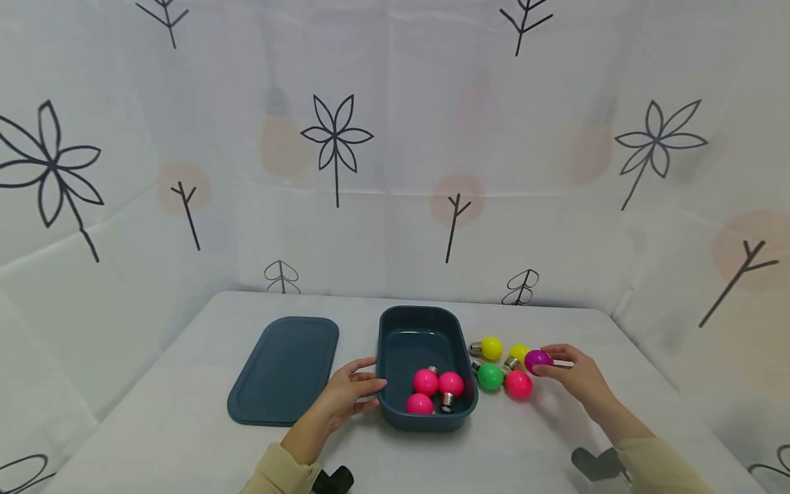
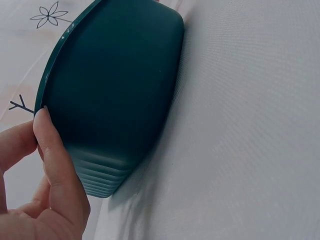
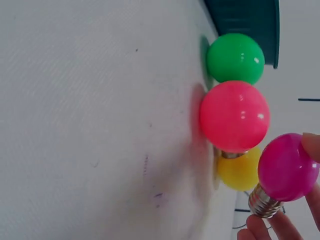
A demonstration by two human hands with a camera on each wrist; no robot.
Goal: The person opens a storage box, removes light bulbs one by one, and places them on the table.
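My left hand [image 1: 348,396] pinches the rim of a dark blue-green plastic box [image 1: 426,429] at its left side; in the left wrist view, a fingertip [image 2: 44,117] presses the outer wall just below the rim. Several pink light bulbs [image 1: 426,381] lie in the near half of the box. Right of the box, my right hand [image 1: 577,377] holds a purple light bulb [image 3: 287,167] between thumb and fingers, its metal screw base tilted downward. Beside it lie a green bulb [image 3: 236,57], a pink bulb [image 3: 235,116] and yellow bulbs [image 1: 492,348], one partly hidden behind the purple one.
A flat dark lid [image 1: 284,370] with rounded corners lies left of the box. The table [image 1: 204,412] wears a white cloth, and a patterned curtain [image 1: 395,226] hangs behind it. At the front edge sits a black object [image 1: 334,480], partly hidden by the left sleeve.
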